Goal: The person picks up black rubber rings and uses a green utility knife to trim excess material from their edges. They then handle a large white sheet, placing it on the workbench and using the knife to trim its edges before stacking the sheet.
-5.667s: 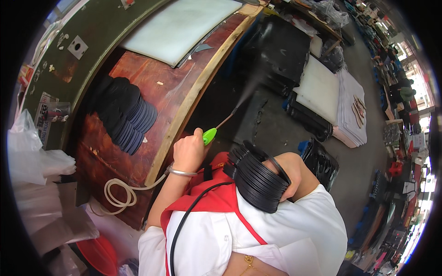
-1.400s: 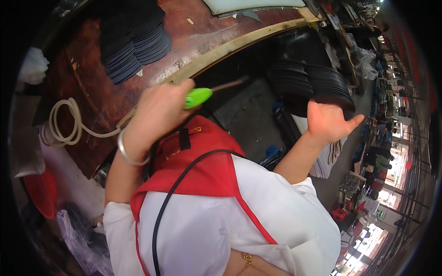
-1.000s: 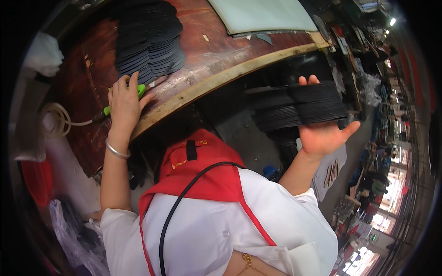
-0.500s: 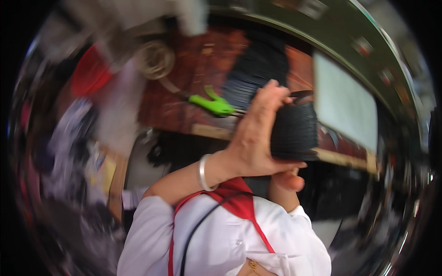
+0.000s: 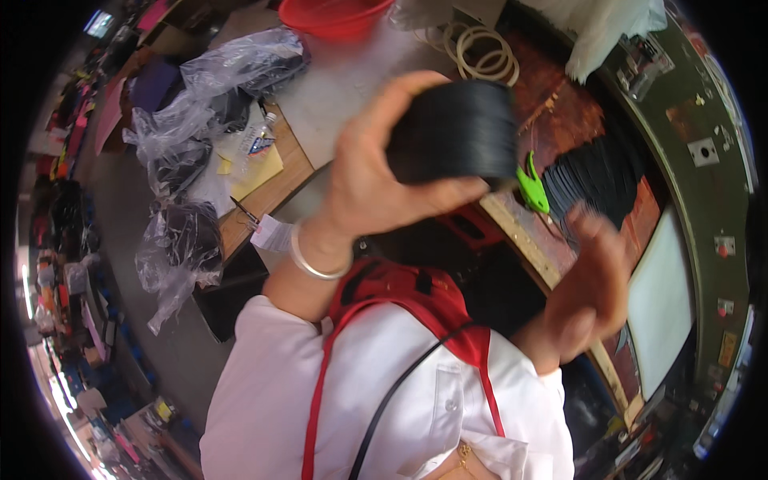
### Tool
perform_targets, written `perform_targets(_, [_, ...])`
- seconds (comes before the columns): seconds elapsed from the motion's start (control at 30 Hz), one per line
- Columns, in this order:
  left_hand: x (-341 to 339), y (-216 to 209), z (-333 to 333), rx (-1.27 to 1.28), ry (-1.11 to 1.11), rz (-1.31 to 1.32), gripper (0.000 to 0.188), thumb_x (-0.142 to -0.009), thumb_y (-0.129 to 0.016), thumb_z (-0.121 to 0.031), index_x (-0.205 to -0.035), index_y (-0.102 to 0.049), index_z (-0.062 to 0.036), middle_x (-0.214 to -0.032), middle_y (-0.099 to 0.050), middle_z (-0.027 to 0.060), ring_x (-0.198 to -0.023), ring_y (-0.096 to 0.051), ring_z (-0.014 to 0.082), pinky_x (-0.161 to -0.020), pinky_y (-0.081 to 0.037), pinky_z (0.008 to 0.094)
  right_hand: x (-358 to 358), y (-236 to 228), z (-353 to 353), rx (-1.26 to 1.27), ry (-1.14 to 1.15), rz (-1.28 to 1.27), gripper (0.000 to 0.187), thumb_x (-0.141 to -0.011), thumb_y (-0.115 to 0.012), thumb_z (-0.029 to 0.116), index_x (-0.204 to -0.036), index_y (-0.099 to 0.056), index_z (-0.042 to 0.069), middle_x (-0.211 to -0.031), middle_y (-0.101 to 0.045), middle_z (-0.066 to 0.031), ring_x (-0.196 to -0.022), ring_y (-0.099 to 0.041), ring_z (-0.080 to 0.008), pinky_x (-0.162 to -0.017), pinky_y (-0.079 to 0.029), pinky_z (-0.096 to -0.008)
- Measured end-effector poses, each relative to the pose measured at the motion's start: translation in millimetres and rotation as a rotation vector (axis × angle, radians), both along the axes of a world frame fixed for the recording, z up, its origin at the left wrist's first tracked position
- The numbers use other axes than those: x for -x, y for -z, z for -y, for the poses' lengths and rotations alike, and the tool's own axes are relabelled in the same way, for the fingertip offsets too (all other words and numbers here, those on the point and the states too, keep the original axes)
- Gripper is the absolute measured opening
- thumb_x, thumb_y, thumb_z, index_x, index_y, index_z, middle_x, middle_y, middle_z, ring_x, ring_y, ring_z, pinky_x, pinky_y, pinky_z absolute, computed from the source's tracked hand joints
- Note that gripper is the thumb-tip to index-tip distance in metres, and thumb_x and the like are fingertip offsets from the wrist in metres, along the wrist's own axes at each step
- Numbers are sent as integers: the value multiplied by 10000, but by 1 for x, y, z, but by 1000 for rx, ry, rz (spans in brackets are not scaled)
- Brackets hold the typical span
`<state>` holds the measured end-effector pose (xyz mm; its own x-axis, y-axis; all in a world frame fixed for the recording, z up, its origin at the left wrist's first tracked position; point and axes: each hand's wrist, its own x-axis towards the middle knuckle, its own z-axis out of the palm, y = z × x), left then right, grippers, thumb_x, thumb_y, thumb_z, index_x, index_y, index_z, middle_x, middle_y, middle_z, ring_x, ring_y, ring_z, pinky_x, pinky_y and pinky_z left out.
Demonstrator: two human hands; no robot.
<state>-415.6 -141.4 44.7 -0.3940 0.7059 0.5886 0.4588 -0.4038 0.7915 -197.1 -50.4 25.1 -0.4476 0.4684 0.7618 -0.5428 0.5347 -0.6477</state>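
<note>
My left hand (image 5: 360,176) is wrapped around a thick black bundle of thin layers (image 5: 456,132), holding it up in front of me with the thumb below and the fingers over the far side. What the layers are made of cannot be told. To the right, my right hand (image 5: 588,292) is slightly blurred and apart from the bundle, its fingers stretched out with nothing in them. Beyond it, a row of overlapping black pieces (image 5: 596,184) lies on the reddish-brown worktop (image 5: 564,112). Beside that row is a bright green trigger-handled tool (image 5: 532,188).
Pale coiled tubing (image 5: 488,56) and a red basin (image 5: 340,16) are at the far side. Clear plastic bags with dark contents (image 5: 188,216) lie on the left, near a small bottle (image 5: 264,132). A white board (image 5: 664,304) and a green machine frame (image 5: 708,200) bound the right.
My view has turned leftward. The black bundle now sits in my left hand alone, left of the green tool, while my right hand has come away from it to the right.
</note>
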Motion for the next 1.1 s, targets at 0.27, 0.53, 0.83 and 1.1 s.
perform_targets(0.27, [111, 27, 43, 140, 35, 1036, 426, -801, -785, -295, -1106, -639, -37, -975, -675, 57, -836, -632, 147, -741, -508, 282, 180, 93, -15, 1079, -982, 224, 971, -837, -447, 736, -1473, -315, 14, -1447, -419, -197, -1311, -437, -332, -1112, -305, -464])
perform_targets(0.53, [224, 162, 81, 312, -238, 1388, 332, -773, -809, -346, -978, -650, -139, -843, -653, 11, -708, -593, 152, -569, -461, 285, 272, 179, 39, 1506, -942, 647, 635, -934, -510, 499, -1337, -499, 9, -1293, -569, -150, -1179, -553, -273, -1033, -419, -416])
perform_targets(0.83, [323, 270, 43, 296, -114, 1557, 266, -838, -750, -324, -961, -647, -113, -810, -652, 32, -683, -593, 166, -579, -466, 290, 357, 240, 29, 1678, -568, 681, 489, -936, -556, 415, -1257, -575, 47, -1229, -627, -98, -1096, -608, -237, -987, -457, -387])
perform_targets(1.1, [375, 346, -6, 419, -254, 1329, 378, -832, -771, -312, -1035, -645, -18, -952, -653, 59, -782, -610, 150, -675, -515, 265, 386, 278, 17, 1503, 362, 914, 512, -888, -676, 271, -1301, -519, 11, -1099, -637, -121, -993, -619, -226, -939, -482, -365])
